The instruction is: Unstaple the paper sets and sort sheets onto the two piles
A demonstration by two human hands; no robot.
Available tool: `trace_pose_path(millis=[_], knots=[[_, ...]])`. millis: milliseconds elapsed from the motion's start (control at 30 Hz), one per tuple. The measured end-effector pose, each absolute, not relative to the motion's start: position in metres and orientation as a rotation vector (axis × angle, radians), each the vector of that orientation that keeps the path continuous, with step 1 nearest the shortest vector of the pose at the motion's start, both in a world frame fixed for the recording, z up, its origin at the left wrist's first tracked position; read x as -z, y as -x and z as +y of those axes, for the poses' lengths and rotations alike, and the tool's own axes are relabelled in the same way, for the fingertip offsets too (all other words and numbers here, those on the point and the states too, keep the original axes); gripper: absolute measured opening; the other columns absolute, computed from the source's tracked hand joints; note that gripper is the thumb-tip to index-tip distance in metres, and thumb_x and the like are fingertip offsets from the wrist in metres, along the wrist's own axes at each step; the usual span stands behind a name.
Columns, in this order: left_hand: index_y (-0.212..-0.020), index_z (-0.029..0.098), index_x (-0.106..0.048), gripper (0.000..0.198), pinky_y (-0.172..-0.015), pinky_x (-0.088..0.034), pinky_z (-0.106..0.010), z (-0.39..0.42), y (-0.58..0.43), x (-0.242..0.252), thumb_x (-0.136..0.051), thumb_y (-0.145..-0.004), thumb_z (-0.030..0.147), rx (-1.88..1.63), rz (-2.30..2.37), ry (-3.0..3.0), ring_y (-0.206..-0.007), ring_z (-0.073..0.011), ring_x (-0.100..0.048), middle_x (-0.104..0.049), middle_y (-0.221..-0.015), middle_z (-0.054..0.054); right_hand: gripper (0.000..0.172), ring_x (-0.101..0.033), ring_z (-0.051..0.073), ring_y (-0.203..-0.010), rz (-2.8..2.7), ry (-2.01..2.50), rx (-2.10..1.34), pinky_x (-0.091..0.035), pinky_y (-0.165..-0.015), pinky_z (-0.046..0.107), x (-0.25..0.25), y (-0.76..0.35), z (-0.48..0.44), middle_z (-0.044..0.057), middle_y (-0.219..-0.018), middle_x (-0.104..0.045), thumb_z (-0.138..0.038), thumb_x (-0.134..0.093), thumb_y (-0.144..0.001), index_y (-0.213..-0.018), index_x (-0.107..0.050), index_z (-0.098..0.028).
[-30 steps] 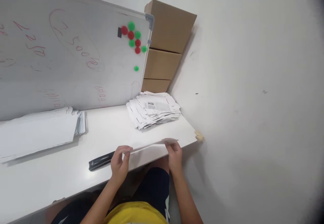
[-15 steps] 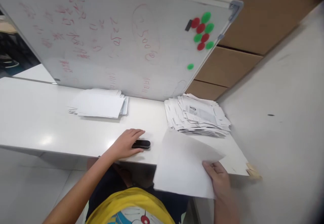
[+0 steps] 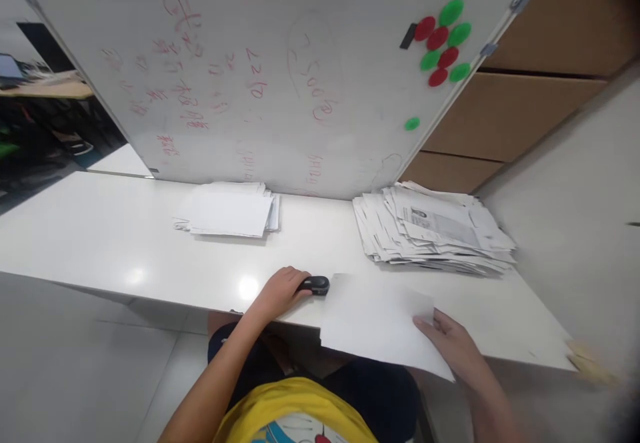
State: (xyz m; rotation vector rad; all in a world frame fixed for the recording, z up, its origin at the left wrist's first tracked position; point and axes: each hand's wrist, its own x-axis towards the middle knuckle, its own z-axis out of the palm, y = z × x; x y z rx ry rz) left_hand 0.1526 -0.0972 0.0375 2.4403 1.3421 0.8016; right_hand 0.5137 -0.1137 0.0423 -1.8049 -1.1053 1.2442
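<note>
My left hand (image 3: 286,291) is wrapped round a black stapler (image 3: 317,285) that lies on the white desk near its front edge. White sheets of paper (image 3: 377,323) are pinched at their right side between the thumb and fingers of my right hand (image 3: 447,337). The papers' upper left corner is right beside the stapler's front end; whether they touch I cannot tell. Their lower edge hangs past the desk's front edge, over my lap. How many sheets there are is not clear.
A tall stack of printed papers (image 3: 435,229) stands at the back right of the desk (image 3: 125,229). A smaller pile of white papers (image 3: 230,211) lies at back left. Behind them leans a whiteboard (image 3: 280,96) with round magnets (image 3: 438,38). Cardboard boxes (image 3: 525,113) stand behind on the right.
The view has shifted, so the desk appears further right. My right hand has brought the papers flatter and closer to the stapler. My left hand has closed round the stapler.
</note>
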Motion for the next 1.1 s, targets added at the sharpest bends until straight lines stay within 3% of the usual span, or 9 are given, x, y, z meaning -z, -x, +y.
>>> trace_pose_path(millis=[433, 767, 1100], knots=[[-0.116, 0.022, -0.057, 0.030, -0.080, -0.046, -0.039, -0.093, -0.151, -0.038, -0.047, -0.093, 0.038, -0.682, 1.275, -2.501, -0.091, -0.0244, -0.059, -0.066, -0.098, -0.009, 0.041, -0.068, 0.027, -0.078, -1.039, 1.677, -1.382, -0.054, -0.065, 0.033, -0.038, -0.501, -0.114, 0.007, -0.086, -0.076, -0.044, -0.078, -0.061, -0.092, -0.070, -0.019], [-0.129, 0.020, -0.053, 0.039, -0.095, -0.042, -0.047, -0.088, -0.195, -0.062, -0.041, -0.095, 0.034, -0.730, 1.476, -2.535, -0.118, -0.0296, -0.053, -0.061, -0.125, -0.012, 0.051, -0.069, 0.030, -0.077, -1.045, 1.559, -1.474, -0.054, -0.069, 0.040, -0.040, -0.490, -0.110, 0.009, -0.090, -0.076, -0.048, -0.076, -0.064, -0.104, -0.070, -0.018], [-0.134, 0.020, -0.050, 0.043, -0.107, -0.035, -0.051, -0.067, -0.216, -0.025, -0.039, -0.094, 0.031, -0.540, 1.391, -2.555, -0.135, -0.0302, -0.040, -0.051, -0.140, -0.012, 0.044, -0.069, 0.030, -0.078, -0.967, 1.477, -1.460, -0.053, -0.068, 0.037, -0.042, -0.483, -0.107, 0.007, -0.091, -0.076, -0.047, -0.073, -0.067, -0.101, -0.071, -0.018]])
